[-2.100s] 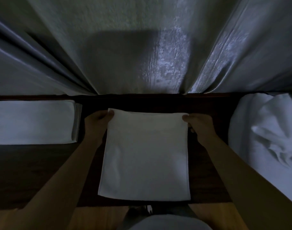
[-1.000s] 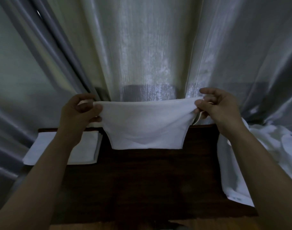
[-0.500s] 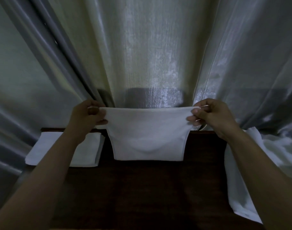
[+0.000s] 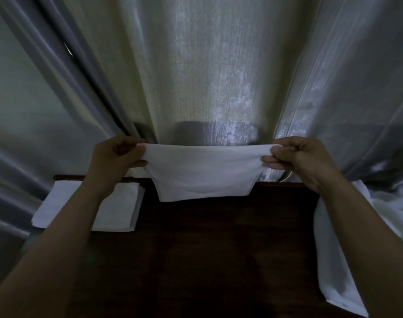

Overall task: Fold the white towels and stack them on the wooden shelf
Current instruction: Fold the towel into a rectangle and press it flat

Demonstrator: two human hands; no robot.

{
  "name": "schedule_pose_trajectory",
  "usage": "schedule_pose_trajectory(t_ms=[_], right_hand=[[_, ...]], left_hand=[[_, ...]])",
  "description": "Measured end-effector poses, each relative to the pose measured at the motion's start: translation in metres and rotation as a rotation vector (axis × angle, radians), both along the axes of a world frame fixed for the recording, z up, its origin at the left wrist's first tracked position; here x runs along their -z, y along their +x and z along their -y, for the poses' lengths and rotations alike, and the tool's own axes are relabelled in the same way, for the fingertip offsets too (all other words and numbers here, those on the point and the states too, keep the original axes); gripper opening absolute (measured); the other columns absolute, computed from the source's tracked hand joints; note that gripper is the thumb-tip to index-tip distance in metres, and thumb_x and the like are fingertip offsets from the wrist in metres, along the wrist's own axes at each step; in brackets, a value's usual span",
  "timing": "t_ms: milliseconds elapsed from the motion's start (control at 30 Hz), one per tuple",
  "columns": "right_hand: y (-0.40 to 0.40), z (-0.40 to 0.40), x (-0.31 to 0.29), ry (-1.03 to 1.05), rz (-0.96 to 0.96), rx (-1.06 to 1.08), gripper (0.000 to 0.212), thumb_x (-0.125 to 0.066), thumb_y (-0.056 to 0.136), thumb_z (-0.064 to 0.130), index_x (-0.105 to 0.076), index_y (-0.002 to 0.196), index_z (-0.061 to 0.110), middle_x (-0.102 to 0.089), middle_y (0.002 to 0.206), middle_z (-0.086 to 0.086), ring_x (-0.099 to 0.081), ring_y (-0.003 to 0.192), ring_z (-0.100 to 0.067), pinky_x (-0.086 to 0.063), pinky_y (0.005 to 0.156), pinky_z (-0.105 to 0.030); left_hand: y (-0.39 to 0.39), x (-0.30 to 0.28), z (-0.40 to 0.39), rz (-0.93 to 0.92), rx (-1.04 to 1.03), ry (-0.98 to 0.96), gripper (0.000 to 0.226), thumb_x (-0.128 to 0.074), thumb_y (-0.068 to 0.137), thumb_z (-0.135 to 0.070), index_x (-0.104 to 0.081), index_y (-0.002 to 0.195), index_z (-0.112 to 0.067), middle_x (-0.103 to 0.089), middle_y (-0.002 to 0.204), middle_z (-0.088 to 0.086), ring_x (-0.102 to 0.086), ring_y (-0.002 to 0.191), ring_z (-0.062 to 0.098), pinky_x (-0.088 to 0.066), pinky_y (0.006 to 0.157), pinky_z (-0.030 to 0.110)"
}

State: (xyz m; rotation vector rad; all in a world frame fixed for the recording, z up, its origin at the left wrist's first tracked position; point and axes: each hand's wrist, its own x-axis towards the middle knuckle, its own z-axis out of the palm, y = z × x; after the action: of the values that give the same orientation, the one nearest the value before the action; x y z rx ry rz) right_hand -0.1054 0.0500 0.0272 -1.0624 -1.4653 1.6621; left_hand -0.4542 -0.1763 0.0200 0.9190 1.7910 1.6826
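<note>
A white towel (image 4: 205,173) hangs in the air above the dark wooden shelf (image 4: 218,260), stretched level between both hands. My left hand (image 4: 114,164) pinches its top left corner and my right hand (image 4: 299,161) pinches its top right corner. The towel's lower edge hangs just above the back of the shelf. A folded white towel stack (image 4: 118,210) lies at the shelf's left end, partly hidden by my left forearm. A heap of unfolded white towels (image 4: 333,260) drapes over the shelf's right end.
Pale, shiny curtains (image 4: 207,76) hang right behind the shelf and fill the upper view. A darker curtain fold (image 4: 86,88) runs down at the left.
The towel lay flat on the shelf two seconds ago; both hands have lifted it by its far corners and hold it up taut. In the last half second it barely moved.
</note>
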Motion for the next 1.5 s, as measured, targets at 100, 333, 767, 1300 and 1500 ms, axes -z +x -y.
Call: schedule_pose_trajectory(t_ms=[100,333,767,1300,1500], right_hand=[[0.0,0.001,0.002,0.001,0.004,-0.003,0.014,-0.07,0.086,-0.01,-0.071,0.094,0.001,-0.076,0.083,-0.02,-0.078,0.085,-0.036,-0.064,0.066,-0.031],[-0.004,-0.003,0.005,-0.034,0.039,0.011,0.017,-0.071,0.085,-0.013,-0.069,0.094,0.001,-0.075,0.086,-0.022,-0.078,0.083,-0.037,-0.064,0.062,-0.033],[0.007,0.018,-0.009,0.175,0.096,0.013,0.014,-0.065,0.092,-0.009,-0.066,0.09,0.005,-0.076,0.079,-0.017,-0.078,0.081,-0.033,-0.063,0.06,-0.033],[0.113,0.228,0.17,0.005,0.744,-0.27,0.016,-0.069,0.09,-0.004,-0.069,0.094,0.012,-0.074,0.089,-0.009,-0.074,0.084,-0.027,-0.061,0.072,-0.038],[0.124,0.233,0.184,0.084,0.86,-0.46,0.02,-0.072,0.089,0.002,-0.069,0.095,0.02,-0.069,0.095,0.004,-0.069,0.088,-0.011,-0.052,0.072,-0.012]], left_hand=[[-0.001,0.002,-0.001,0.009,-0.009,0.003,0.017,-0.075,0.088,-0.007,-0.079,0.085,-0.023,-0.077,0.083,0.005,-0.075,0.087,0.025,-0.063,0.074,0.034],[-0.002,0.007,-0.015,0.011,-0.012,-0.068,0.005,-0.074,0.089,-0.006,-0.073,0.093,-0.008,-0.076,0.082,0.007,-0.074,0.083,0.025,-0.063,0.071,0.029],[0.008,-0.001,0.008,-0.523,0.053,-0.166,0.011,-0.069,0.091,-0.003,-0.072,0.096,-0.013,-0.073,0.089,0.0,-0.071,0.087,0.013,-0.055,0.08,0.033],[0.098,0.176,0.2,-0.403,0.479,-0.768,0.024,-0.064,0.096,-0.008,-0.064,0.101,-0.032,-0.067,0.104,-0.01,-0.066,0.098,0.007,-0.054,0.087,0.024],[0.096,0.188,0.215,-0.397,0.579,-0.864,0.026,-0.068,0.094,-0.012,-0.064,0.098,-0.038,-0.066,0.103,-0.015,-0.062,0.093,-0.006,-0.044,0.074,0.002]])
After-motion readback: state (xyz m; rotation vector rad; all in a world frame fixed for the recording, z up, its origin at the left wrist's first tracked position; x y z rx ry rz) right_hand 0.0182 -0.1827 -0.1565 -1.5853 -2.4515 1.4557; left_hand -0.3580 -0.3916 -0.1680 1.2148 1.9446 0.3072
